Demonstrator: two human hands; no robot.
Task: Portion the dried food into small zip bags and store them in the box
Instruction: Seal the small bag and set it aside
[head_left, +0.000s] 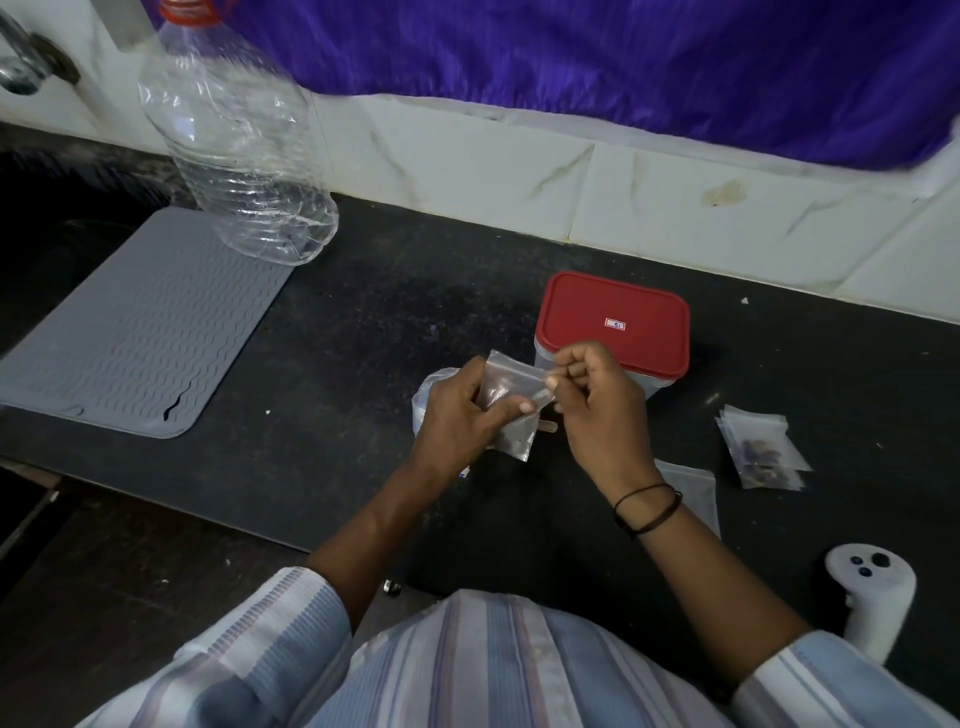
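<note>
Zip bag pinched by both hands | box lid label unreadable

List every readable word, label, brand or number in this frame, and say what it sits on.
No text can be read.
Red lid of the box: a small white and red sticker, its print too small to read.
Clear bottle, zip bags and white controller: no lettering visible.

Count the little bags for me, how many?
3 at least: one bag held by both hands, a filled one right of the box, a flat one beside the right wrist. Stacked ones may hide.
</note>
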